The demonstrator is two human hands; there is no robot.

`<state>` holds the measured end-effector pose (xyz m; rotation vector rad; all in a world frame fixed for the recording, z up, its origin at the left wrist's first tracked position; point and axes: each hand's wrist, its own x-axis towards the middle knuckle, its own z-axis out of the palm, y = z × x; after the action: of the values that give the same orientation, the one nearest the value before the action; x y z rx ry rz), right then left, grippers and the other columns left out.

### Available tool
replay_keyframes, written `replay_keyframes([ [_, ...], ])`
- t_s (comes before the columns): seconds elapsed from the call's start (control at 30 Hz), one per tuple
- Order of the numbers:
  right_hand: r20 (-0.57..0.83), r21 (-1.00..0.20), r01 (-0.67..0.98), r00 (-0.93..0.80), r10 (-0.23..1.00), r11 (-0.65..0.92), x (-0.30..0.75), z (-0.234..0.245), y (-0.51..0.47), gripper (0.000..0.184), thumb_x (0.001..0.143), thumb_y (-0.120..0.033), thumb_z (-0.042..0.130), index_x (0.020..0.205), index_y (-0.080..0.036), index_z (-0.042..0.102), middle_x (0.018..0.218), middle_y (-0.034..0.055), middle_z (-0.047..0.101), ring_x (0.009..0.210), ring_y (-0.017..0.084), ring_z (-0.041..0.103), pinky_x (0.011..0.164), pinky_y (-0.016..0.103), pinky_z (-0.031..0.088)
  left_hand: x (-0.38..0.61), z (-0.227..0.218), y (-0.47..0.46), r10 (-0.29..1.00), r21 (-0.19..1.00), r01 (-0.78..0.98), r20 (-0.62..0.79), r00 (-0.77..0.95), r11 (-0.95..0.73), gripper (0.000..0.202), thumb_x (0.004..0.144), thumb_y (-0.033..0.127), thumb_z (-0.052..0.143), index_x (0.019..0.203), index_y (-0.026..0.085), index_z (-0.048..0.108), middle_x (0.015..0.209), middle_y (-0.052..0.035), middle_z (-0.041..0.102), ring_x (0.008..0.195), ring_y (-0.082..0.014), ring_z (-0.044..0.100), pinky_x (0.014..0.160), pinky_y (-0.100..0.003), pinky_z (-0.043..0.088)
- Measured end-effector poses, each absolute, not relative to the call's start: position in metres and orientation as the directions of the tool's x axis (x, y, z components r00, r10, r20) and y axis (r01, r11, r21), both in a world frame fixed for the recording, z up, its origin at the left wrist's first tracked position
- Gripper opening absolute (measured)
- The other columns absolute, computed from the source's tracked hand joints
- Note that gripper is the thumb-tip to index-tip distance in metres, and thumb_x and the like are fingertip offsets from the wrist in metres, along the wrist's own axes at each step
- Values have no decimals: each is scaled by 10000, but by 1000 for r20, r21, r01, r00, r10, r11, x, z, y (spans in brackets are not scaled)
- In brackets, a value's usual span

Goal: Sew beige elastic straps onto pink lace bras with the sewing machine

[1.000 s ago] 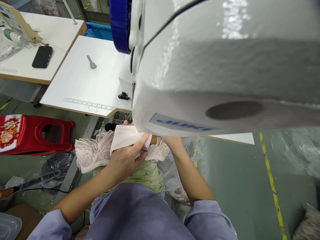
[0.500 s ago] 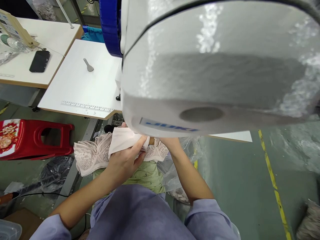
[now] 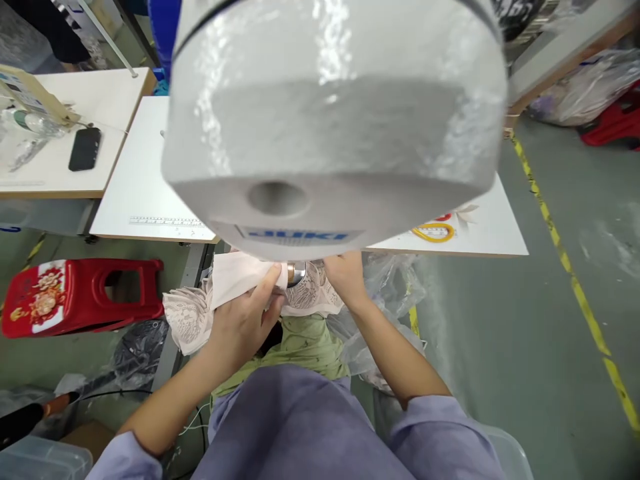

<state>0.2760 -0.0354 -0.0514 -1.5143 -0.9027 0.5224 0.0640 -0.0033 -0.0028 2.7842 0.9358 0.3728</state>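
A pale pink lace bra [image 3: 307, 293] lies under the head of a white JUKI sewing machine [image 3: 320, 133]. My left hand [image 3: 245, 317] pinches the smooth fabric band of the bra, thumb on top, left of the metal machine part [image 3: 296, 273]. On the other side, my right hand [image 3: 345, 273] grips the edge of the lace; its fingertips are partly hidden by the machine head. A gathered lace cup [image 3: 187, 317] hangs out to the left of my left hand. The needle area is hidden from view.
A white table [image 3: 145, 167] with a printed ruler is at left, and a phone [image 3: 85, 149] lies on another table. Yellow-handled scissors [image 3: 434, 232] lie on the right tabletop. A red stool [image 3: 83, 297] stands at left, clear plastic [image 3: 395, 287] hangs at right.
The view has swung to the right, so the machine head sits more centrally and the scissors show. Between my hands, the metal machine part shows more clearly. Both hands still hold the bra.
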Motion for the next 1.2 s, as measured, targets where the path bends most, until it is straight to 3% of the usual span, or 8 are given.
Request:
replay_keyframes([
  [0.17,198,-972,224,611,767,72,274,-52,-41,159,930,-347,569,989,-222,647,1156,86,620,961,198,599,822,341,517,66,-1,-4,585,227,544,196,787,-808,491,989,334,506,1448,166,462,821,-60,743,679,-204,677,739,-316,558],
  [0.4,166,-985,142,614,772,99,268,-53,-47,173,944,-402,581,979,-245,646,1152,64,633,1025,200,608,912,361,514,73,-2,-6,571,219,531,217,792,-819,490,983,333,521,1440,164,464,845,-69,750,792,-246,714,715,-325,564],
  [0.57,167,-986,96,599,784,137,262,-54,-53,153,955,-388,583,982,-247,637,1100,57,633,1023,199,613,901,350,499,76,0,-6,560,235,515,203,803,-824,494,978,327,527,1439,164,459,938,-93,759,876,-247,716,816,-356,570],
  [0.8,174,-985,99,579,797,143,255,-50,-62,119,958,-325,568,948,-222,627,1055,54,615,933,175,602,781,311,481,78,1,-7,563,284,508,163,810,-813,512,986,311,512,1476,220,398,932,-65,766,862,-231,725,745,-313,576],
  [0.9,172,-984,65,580,796,165,250,-52,-63,99,941,-314,580,965,-227,620,1038,47,611,930,174,593,793,308,481,74,-5,-9,578,273,523,188,794,-807,625,984,365,524,1537,222,271,954,-84,762,809,-239,733,689,-318,576],
  [1.03,139,-986,9,577,805,164,240,-55,-65,124,900,-324,618,971,-227,594,1000,34,590,886,166,575,816,311,479,69,-13,-8,661,275,603,241,711,-749,896,973,484,512,1575,92,-24,984,-168,747,726,-267,738,547,-308,543],
  [1.13,91,-991,-26,585,806,131,231,-57,-71,189,875,-355,638,996,-224,576,977,29,584,894,174,575,857,328,474,69,-18,-12,683,298,618,220,697,-727,910,980,484,492,1573,78,-67,987,-182,749,674,-255,736,501,-283,524],
  [1.2,74,-994,-24,578,813,107,224,-58,-81,247,857,-383,658,1025,-220,577,992,37,602,940,192,582,890,344,468,70,-22,-24,671,328,592,244,700,-736,915,983,455,500,1577,87,-90,1076,-221,732,750,-284,753,542,-317,562],
])
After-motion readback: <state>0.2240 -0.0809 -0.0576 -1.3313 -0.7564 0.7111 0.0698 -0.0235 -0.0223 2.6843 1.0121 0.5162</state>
